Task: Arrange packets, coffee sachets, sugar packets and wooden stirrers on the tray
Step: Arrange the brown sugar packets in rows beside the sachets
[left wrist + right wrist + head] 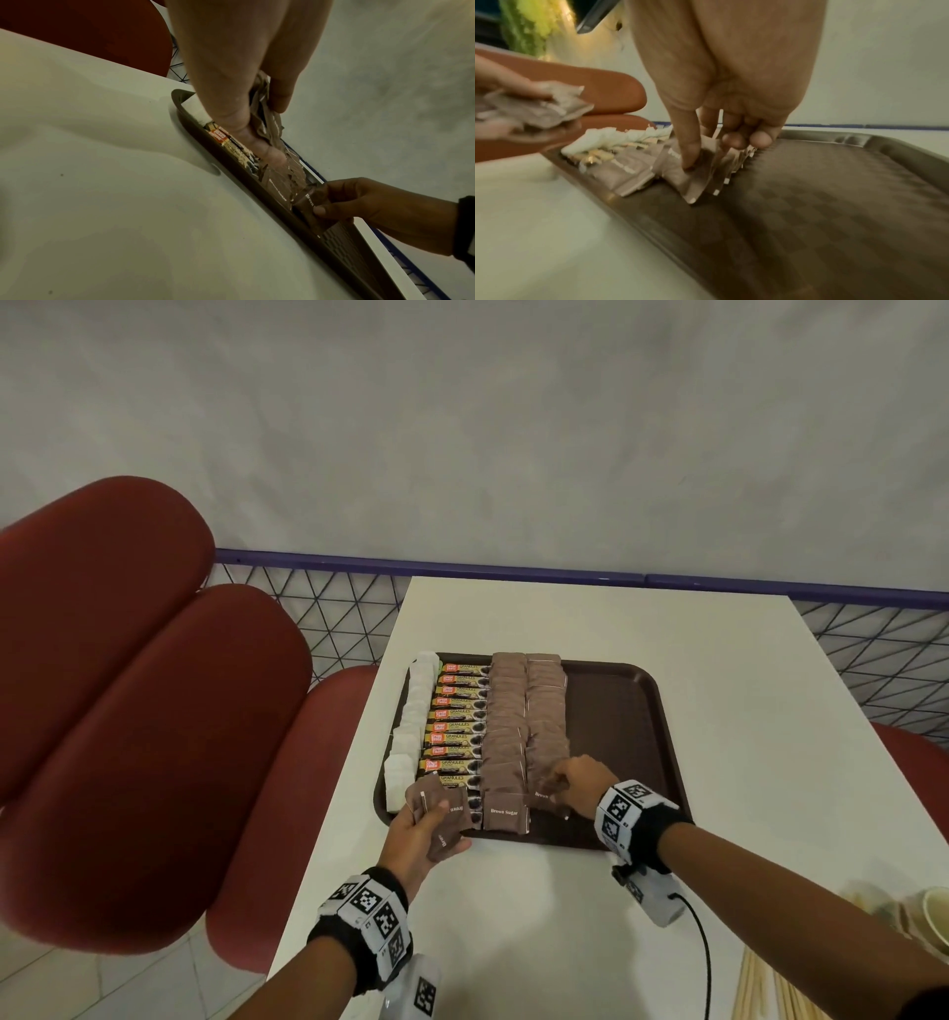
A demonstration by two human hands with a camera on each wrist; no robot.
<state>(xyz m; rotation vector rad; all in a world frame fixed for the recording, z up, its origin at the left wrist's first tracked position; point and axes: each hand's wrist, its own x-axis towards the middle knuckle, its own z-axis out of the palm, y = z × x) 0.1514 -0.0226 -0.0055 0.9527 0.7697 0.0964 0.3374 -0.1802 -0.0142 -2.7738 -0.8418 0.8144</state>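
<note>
A dark brown tray (pixel 626 711) lies on the white table. On its left half run rows of white packets (pixel 413 711), yellow coffee sachets (pixel 457 721) and two rows of brown sugar packets (pixel 524 711). My left hand (pixel 418 829) grips a bunch of brown sugar packets (pixel 441 814) over the tray's near left corner. My right hand (pixel 575 788) pinches one brown sugar packet (pixel 693 182) at the near end of the right-hand brown row, low over the tray (pixel 834 203). The left wrist view shows the held bunch (pixel 264 121) between thumb and fingers.
Wooden stirrers (pixel 770 988) and a paper cup (pixel 937 916) lie at the table's near right corner. Red padded seats (pixel 128 711) stand to the left. A wire mesh fence with a blue rail (pixel 513 570) runs behind the table. The tray's right half is bare.
</note>
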